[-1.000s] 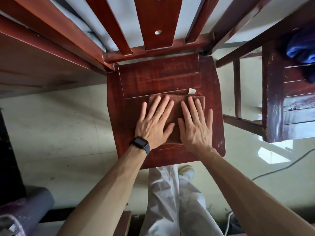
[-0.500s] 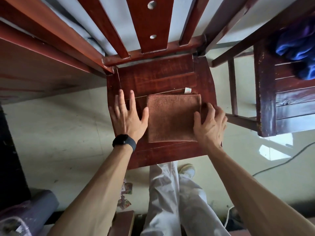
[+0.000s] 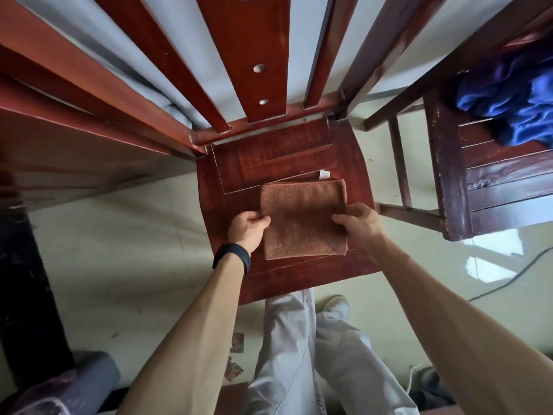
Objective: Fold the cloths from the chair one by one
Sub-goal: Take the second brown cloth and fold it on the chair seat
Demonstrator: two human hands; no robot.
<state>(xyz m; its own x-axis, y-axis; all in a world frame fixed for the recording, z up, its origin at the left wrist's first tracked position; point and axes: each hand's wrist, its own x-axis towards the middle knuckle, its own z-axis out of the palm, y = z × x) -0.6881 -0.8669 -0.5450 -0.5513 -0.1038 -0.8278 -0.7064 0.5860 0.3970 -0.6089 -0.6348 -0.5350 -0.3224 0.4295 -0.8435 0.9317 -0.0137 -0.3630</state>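
A brown cloth lay folded into a neat rectangle on the seat of a red-brown chair, a little toward the front and the right side of the seat. A small white label showed at its far right corner. Both hands were at the cloth, one on each side.

The left hand gripped the left edge about halfway along, with the thumb on top of the fabric and the fingers curled in at the edge. A black band sat on this wrist. The right hand gripped the right edge in the same way, thumb on top and the other fingers bent around the side. I could not tell whether the cloth was a little lifted or fully resting on the wood.

The back slats of the chair rose toward the camera at the top of the view. To the right stood a darker chair, well apart from the brown cloth, and on its seat lay a crumpled blue cloth, not folded.

Below the hands, the person's pale trousers and one light shoe were visible on the pale floor. A thin cable ran across the floor at the right.
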